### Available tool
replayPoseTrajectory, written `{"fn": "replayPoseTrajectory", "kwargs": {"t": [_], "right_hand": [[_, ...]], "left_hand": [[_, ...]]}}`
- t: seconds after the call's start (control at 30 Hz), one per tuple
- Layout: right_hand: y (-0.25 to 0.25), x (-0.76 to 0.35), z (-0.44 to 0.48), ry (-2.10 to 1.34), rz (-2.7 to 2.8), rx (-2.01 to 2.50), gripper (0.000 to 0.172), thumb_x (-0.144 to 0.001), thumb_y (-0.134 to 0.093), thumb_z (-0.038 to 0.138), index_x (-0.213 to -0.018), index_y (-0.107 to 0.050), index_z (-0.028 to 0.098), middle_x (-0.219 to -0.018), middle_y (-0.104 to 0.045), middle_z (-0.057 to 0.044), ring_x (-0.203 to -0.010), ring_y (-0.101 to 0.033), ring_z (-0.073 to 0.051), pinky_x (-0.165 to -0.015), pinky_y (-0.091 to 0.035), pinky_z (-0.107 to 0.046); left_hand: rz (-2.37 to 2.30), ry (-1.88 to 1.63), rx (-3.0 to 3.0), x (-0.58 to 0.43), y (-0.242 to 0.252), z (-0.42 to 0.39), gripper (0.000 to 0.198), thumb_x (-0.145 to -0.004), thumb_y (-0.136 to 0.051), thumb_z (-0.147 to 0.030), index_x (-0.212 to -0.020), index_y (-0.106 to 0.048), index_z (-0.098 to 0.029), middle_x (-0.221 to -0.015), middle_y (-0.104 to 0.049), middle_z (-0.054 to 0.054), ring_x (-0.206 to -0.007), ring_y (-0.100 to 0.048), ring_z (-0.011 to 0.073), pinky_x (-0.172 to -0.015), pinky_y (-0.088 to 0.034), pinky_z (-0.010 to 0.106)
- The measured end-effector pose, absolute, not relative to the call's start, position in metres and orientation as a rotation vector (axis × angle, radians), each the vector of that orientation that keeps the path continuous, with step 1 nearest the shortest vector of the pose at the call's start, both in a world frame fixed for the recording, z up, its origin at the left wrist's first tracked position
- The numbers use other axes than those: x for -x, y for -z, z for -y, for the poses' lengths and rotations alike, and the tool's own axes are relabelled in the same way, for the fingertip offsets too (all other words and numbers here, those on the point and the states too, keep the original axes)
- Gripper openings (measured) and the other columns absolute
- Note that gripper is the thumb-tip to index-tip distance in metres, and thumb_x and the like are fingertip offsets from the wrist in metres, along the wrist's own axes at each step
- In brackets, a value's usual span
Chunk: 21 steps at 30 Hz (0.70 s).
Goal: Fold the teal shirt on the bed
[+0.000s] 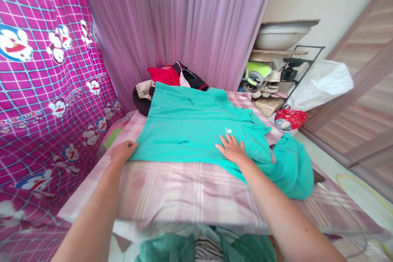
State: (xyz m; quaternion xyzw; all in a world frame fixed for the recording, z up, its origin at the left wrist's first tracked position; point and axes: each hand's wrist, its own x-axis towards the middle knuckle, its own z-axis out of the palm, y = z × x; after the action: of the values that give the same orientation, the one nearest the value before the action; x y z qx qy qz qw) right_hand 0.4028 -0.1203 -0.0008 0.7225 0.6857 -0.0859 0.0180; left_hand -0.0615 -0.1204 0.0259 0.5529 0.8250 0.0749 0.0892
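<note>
A turquoise shirt [190, 123] lies spread on a bed covered by a pink plaid sheet [184, 188]. My left hand [123, 150] is closed on the shirt's near left corner. My right hand [231, 149] lies flat on the shirt with fingers stretched out, just below a small white logo [229, 131]. The shirt's right part hangs bunched over the bed's right edge [291, 168].
A pile of red, black and beige clothes [167, 82] sits at the bed's far end. Pink cartoon fabric [46, 90] hangs left, a lilac curtain [178, 20] behind. A shoe rack [276, 73], white bag [322, 84] and red bag [290, 118] stand right. More clothes [199, 247] lie below the near edge.
</note>
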Motion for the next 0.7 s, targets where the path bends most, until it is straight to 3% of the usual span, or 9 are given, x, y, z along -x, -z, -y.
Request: {"fn": "replayPoseTrajectory", "kwargs": {"t": [0.1,0.2,0.33,0.43,0.7], "right_hand": [[0.003,-0.403,0.122,0.217,-2.152,-2.263,0.069,-0.1,-0.019,0.063,-0.159,-0.027,0.028,-0.168,-0.018,-0.009,-0.153,-0.015,-0.03,-0.118,-0.015,-0.063],[0.005,-0.402,0.124,0.188,-2.16,-2.283,0.068,-0.1,-0.02,0.062,-0.158,-0.029,0.028,-0.167,-0.02,-0.008,-0.153,-0.017,-0.029,-0.118,-0.015,-0.062],[0.005,-0.401,0.125,0.166,-2.171,-2.297,0.067,-0.101,-0.021,0.06,-0.158,-0.031,0.027,-0.167,-0.022,-0.009,-0.152,-0.018,-0.03,-0.118,-0.016,-0.061],[0.006,-0.401,0.126,0.149,-2.182,-2.298,0.064,-0.101,-0.024,0.058,-0.157,-0.034,0.027,-0.166,-0.024,-0.009,-0.151,-0.021,-0.029,-0.118,-0.017,-0.06],[0.003,-0.405,0.132,0.066,-2.285,-2.344,0.052,-0.102,-0.031,0.048,-0.145,-0.052,0.027,-0.158,-0.042,-0.008,-0.146,-0.033,-0.026,-0.118,-0.024,-0.05]], "left_hand": [[-2.418,-0.211,-1.608,0.06,-0.033,0.116,0.041,-0.085,-0.051,-0.049,-0.105,-0.072,-0.021,-0.109,-0.075,0.011,-0.102,-0.068,0.0305,-0.082,-0.051,0.037],[-2.551,-0.349,-1.739,0.035,-0.036,0.115,0.05,-0.091,-0.045,-0.046,-0.126,-0.064,-0.016,-0.128,-0.067,0.018,-0.119,-0.061,0.0344,-0.095,-0.048,0.045],[-2.32,-0.389,-2.191,-0.026,-0.027,0.11,0.052,-0.098,-0.033,-0.04,-0.14,-0.056,-0.019,-0.153,-0.049,0.013,-0.143,-0.039,0.0309,-0.118,-0.026,0.052],[-2.192,-0.248,-2.192,-0.058,-0.016,0.102,0.054,-0.099,-0.031,-0.043,-0.145,-0.051,-0.024,-0.159,-0.04,0.009,-0.149,-0.03,0.03,-0.121,-0.02,0.055],[-2.295,-0.178,-2.003,-0.045,-0.003,0.094,0.064,-0.097,-0.029,-0.056,-0.153,-0.041,-0.028,-0.163,-0.033,0.008,-0.15,-0.028,0.0336,-0.119,-0.021,0.061]]}}
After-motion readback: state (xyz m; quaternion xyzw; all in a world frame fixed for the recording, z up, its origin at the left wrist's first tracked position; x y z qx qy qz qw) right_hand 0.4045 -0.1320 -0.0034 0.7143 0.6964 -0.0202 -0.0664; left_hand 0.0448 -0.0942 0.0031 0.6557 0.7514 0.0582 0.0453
